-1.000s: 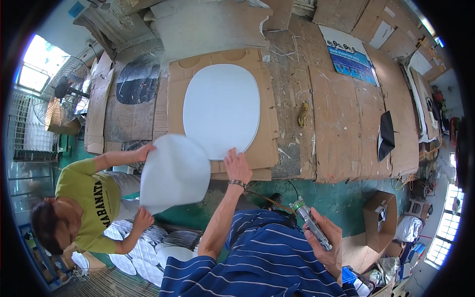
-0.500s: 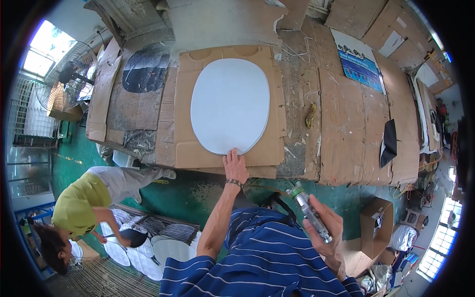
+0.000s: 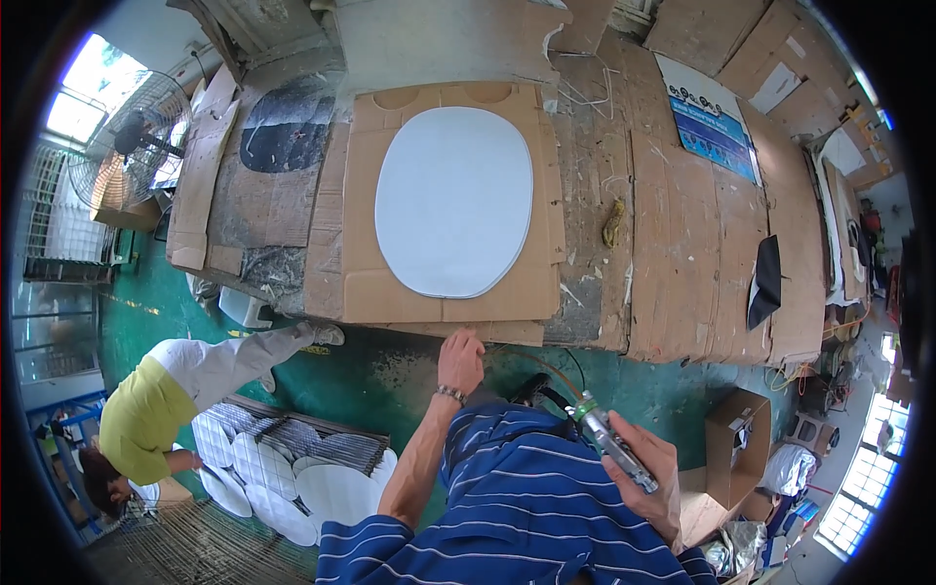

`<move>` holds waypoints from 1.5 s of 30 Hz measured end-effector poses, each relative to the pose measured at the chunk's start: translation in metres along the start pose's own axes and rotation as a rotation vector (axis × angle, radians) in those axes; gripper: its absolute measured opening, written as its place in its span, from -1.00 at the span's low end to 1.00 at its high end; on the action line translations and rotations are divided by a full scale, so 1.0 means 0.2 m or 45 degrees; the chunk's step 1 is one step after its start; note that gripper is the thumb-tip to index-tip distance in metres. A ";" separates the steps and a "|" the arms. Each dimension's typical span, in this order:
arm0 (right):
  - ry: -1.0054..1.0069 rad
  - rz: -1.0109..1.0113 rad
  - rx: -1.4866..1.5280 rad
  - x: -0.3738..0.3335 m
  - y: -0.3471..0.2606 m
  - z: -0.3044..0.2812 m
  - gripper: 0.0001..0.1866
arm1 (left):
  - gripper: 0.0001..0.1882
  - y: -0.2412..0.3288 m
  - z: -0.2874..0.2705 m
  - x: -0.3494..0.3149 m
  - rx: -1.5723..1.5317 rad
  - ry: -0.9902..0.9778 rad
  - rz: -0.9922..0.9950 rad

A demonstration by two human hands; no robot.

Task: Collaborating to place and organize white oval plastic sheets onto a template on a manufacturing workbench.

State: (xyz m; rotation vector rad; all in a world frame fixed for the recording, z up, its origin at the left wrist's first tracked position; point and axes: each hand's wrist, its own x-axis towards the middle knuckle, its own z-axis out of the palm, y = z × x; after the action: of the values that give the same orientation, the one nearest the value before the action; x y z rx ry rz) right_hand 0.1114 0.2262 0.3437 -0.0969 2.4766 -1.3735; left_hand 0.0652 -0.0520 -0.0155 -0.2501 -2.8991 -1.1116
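Observation:
A white rounded oval panel [image 3: 454,203] lies flat on a brown cardboard sheet [image 3: 359,292] on the bench. My left hand [image 3: 460,361] is just off the bench's near edge, below the panel and apart from it. Its fingers are curled together, and I see nothing in them. Low on the right, my right hand [image 3: 647,470] is wrapped around a silver hand tool with a green end [image 3: 616,445]. A thin hose runs from near the tool's green end toward the bench edge. The exact kind of tool is not clear.
A cardboard-covered bench [image 3: 673,263] spans the view, with a black folded piece [image 3: 765,283] and a yellowish scrap [image 3: 613,223] on it. At lower left, a co-worker in a yellow shirt [image 3: 146,409] bends by a rack of white panels [image 3: 263,468]. An open carton [image 3: 736,444] stands right.
My left hand has left the panel's lower edge, moved back toward me and curled its fingers. The tool has shifted slightly down with my right hand. The co-worker bends lower; the dark piece is out of sight.

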 end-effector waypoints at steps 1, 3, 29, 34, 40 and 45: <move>-0.045 0.018 -0.015 0.01 0.00 0.00 -0.37 | -0.82 -0.01 0.00 -0.06 -0.036 -0.021 -0.066; -0.011 -0.033 -0.008 0.06 -0.01 0.01 -0.36 | -0.83 -0.05 0.01 -0.17 -0.071 -0.044 -0.129; 0.153 0.015 0.007 -0.05 0.08 -0.08 -0.44 | -0.87 -0.31 0.08 -0.41 0.048 -0.423 -0.700; 0.371 0.072 0.052 -0.07 0.07 -0.06 -0.44 | -0.88 -0.09 0.07 -0.15 -0.121 -0.204 -0.330; 0.351 0.067 0.050 -0.09 0.09 -0.06 -0.43 | -0.79 0.14 0.16 0.24 -0.098 -0.020 0.051; 0.348 0.042 0.045 -0.08 0.10 -0.05 -0.44 | -0.73 0.20 0.21 0.44 0.014 -0.071 0.060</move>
State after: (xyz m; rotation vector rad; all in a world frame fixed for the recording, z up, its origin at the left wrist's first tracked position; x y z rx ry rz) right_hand 0.1255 0.2480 0.3348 0.1487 2.6566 -1.5039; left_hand -0.0142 0.0187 -0.0133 -0.3525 -2.9305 -1.0984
